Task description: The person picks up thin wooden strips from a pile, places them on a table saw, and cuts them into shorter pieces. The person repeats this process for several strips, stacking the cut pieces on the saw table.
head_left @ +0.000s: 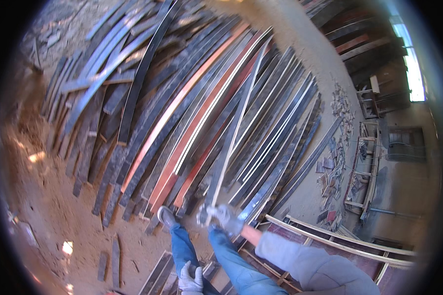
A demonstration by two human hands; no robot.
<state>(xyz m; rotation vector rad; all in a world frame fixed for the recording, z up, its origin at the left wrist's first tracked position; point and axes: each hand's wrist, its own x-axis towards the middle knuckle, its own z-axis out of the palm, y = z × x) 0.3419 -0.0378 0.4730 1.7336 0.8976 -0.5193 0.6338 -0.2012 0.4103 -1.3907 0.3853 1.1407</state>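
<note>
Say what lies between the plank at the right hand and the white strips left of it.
Dark planks and reddish planks, in the head view.

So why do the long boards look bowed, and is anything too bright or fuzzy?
In the head view, the wide lens likely adds to the curve of the long planks, and the rim falls to black; in that same view, the opening at upper right glares white, sunlit patches spot the ground, and the right hand looks slightly soft.

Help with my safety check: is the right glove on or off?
On: the grey glove covers the right hand, with bare wrist showing before the sleeve.
</note>
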